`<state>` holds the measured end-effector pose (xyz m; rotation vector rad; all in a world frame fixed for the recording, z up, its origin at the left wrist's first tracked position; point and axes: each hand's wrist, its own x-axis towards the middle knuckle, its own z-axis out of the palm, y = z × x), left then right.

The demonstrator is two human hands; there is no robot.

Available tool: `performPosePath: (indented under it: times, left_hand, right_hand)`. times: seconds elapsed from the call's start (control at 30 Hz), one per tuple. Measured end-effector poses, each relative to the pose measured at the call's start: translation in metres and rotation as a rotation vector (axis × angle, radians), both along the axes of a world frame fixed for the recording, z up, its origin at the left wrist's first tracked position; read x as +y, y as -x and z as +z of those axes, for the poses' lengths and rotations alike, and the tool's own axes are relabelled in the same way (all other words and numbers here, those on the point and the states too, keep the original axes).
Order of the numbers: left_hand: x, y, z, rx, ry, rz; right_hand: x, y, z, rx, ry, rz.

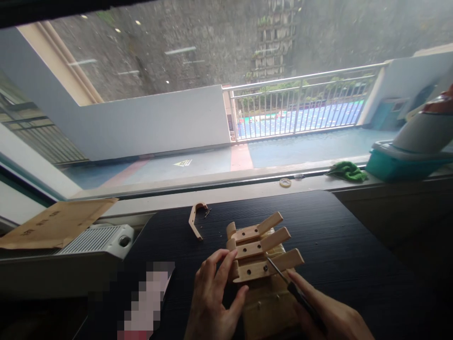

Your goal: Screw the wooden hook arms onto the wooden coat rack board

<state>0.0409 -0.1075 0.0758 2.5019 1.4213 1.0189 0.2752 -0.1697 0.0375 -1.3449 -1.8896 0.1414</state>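
Three light wooden hooks [244,251] lie side by side across a yellowish wooden board [271,309] on the dark table, each with two holes along its flat middle. Around the left end of the nearest hook [257,272], my left hand [214,295] is closed, with thumb and fingers on either side. My right hand [329,309] grips the black handle of a screwdriver [297,293]. Its thin metal shaft slants up and left over the nearest hook, and the tip is close to that hook's right-hand hole. Small screws stick out of the board's near part.
A loose wooden hook [193,222] lies at the table's back left beside some small screws [208,213]. On the windowsill are a tape roll [285,182], a green cloth [348,171] and a teal box [399,163]. A brown envelope [53,222] lies left, over a white radiator [97,241].
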Motion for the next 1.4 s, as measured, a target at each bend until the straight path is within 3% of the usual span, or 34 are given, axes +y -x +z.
performPosePath:
  times: [0.1,0.37,0.7,0.87,0.97,1.07,1.17,1.3,1.4]
  left_hand:
    - [0.0,0.003,-0.004,-0.035,0.027,0.01]
    - [0.006,0.01,-0.009,-0.018,-0.036,0.005]
    - [0.005,0.006,-0.009,-0.009,-0.025,-0.028]
    - [0.006,0.007,-0.011,0.006,-0.029,-0.021]
    - [-0.001,0.009,-0.003,-0.034,-0.077,-0.003]
    - [-0.014,0.009,0.011,-0.117,-0.15,-0.035]
    - [-0.026,0.003,0.018,-0.129,-0.129,-0.212]
    - [-0.032,-0.009,0.007,-0.061,-0.074,-0.381]
    - [-0.032,-0.01,-0.008,0.013,-0.096,-0.393]
  right_hand:
    - [0.003,0.013,0.005,-0.045,-0.002,0.048]
    - [0.009,0.026,0.02,-0.139,-0.075,-0.007]
    - [0.012,0.031,0.016,-0.172,-0.086,0.0]
    - [0.007,0.028,0.012,-0.116,-0.038,-0.009]
    - [0.004,0.011,0.017,-0.04,0.066,-0.075]
    - [0.006,-0.009,0.032,0.019,0.126,-0.077]
    - [0.013,-0.018,0.058,0.059,0.153,-0.027]
    - [0.025,-0.011,0.094,0.02,0.28,-0.071]
    - [0.034,-0.002,0.111,-0.078,0.27,-0.033]
